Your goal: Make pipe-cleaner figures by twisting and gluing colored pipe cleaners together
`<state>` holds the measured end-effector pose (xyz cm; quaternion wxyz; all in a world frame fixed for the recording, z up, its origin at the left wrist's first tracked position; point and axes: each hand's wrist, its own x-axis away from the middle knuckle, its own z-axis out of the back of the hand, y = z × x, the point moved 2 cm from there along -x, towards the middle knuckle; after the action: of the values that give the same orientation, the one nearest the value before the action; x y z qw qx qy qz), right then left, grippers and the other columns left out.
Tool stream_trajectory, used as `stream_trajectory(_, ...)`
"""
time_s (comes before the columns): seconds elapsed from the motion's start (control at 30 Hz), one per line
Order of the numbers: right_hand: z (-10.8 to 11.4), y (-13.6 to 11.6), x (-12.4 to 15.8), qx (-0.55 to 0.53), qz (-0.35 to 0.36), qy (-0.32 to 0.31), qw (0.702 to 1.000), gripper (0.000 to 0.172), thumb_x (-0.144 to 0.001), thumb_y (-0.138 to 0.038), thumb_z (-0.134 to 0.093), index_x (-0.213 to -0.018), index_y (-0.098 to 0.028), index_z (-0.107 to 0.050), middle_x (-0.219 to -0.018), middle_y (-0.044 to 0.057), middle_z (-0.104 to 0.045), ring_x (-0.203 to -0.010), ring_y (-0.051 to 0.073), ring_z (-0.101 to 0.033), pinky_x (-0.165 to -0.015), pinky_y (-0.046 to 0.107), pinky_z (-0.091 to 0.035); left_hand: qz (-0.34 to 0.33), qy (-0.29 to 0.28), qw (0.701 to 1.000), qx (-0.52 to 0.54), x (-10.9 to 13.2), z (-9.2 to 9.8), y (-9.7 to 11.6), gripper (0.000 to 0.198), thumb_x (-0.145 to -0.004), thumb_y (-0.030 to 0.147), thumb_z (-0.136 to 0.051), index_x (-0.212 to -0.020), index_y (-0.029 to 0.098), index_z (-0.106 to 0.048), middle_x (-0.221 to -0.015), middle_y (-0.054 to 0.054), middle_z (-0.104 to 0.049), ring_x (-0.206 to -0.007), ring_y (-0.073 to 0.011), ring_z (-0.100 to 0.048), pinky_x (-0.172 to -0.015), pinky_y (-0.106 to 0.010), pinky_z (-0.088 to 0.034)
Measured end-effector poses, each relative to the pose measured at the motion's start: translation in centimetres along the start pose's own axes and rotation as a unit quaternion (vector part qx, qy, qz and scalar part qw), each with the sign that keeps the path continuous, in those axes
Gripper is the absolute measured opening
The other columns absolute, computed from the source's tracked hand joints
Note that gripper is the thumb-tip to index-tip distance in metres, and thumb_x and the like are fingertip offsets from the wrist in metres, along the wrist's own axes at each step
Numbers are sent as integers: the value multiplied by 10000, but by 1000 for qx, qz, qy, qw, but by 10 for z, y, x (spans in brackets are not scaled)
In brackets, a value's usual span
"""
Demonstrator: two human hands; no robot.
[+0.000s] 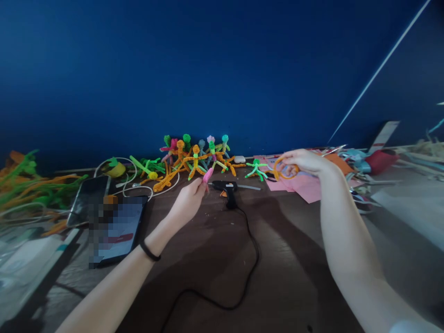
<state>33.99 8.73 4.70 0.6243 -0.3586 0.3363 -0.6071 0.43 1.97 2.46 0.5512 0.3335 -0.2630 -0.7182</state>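
Observation:
My left hand is closed in a pinch round a small bright pink piece, whose exact kind I cannot make out. Beside it, to the right, a black glue gun lies on the table with a glue stick out of its back. At the right, my right hand has its bent fingers on orange-handled scissors; their blades are hidden from me. Pink paper sheets lie under that hand. A green pipe-cleaner figure stands just left of the scissors.
Several pipe-cleaner figures stand along the blue wall. At left are a tablet, a phone, white cables and loose green and orange pipe cleaners. A black cord crosses the table. Mixed craft scraps lie right.

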Motion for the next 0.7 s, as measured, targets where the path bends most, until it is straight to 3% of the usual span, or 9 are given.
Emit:
stream_trajectory(0.07,-19,-27,9,-58,8,-83,995,111,-756,-180,-531,-826,-121,-593,-730,107,-681,-399,83,-504,-340,192,-333,37,-16,996,81,-1,-4,-3,239,-827,328,-333,-671,193,-452,-558,41,-426,-474,-91,-388,-457,-216,-301)
stream_trajectory(0.17,-48,-58,20,-111,57,-154,980,77,-812,-218,-478,-831,-154,-515,-726,86,-685,-339,54,-444,-311,175,-255,71,-37,981,174,-1,-9,0,194,-798,271,-353,-625,193,-395,-537,48,-408,-445,-75,-379,-433,-203,-304)
stream_trajectory(0.33,-85,-79,31,-101,84,-236,963,118,-856,-192,-393,-779,-159,-476,-642,73,-673,-322,51,-457,-299,159,-222,76,-59,972,215,3,-10,13,108,-758,278,-469,-767,172,-489,-603,40,-489,-447,-60,-383,-434,-201,-322)
stream_trajectory(0.43,-100,-83,33,-98,82,-255,958,151,-862,-173,-370,-760,-145,-477,-619,74,-664,-314,44,-452,-298,153,-224,40,-52,975,213,6,-8,19,393,-671,299,-615,-1031,166,-525,-804,-6,-583,-540,-72,-462,-496,-211,-371)
stream_trajectory(0.5,-108,-85,34,-110,88,-265,954,166,-864,-151,-342,-766,-140,-476,-630,76,-669,-311,40,-453,-297,149,-213,30,-57,974,216,8,-8,21,533,-625,285,-670,-1121,169,-515,-818,-14,-598,-564,-85,-484,-498,-210,-379)
stream_trajectory(0.6,-116,-87,35,-120,101,-270,950,179,-863,-133,-323,-780,-138,-482,-637,70,-674,-320,44,-467,-303,150,-225,50,-115,964,235,11,-10,23,363,-664,295,-647,-989,143,-593,-535,41,-503,-425,-63,-385,-395,-193,-301)
stream_trajectory(0.7,-115,-86,33,-116,107,-239,958,175,-859,-132,-337,-772,-138,-488,-614,55,-669,-305,38,-438,-309,157,-228,64,-144,949,274,11,-11,23,173,-735,304,-576,-787,138,-584,-468,50,-467,-351,-31,-284,-347,-184,-210)
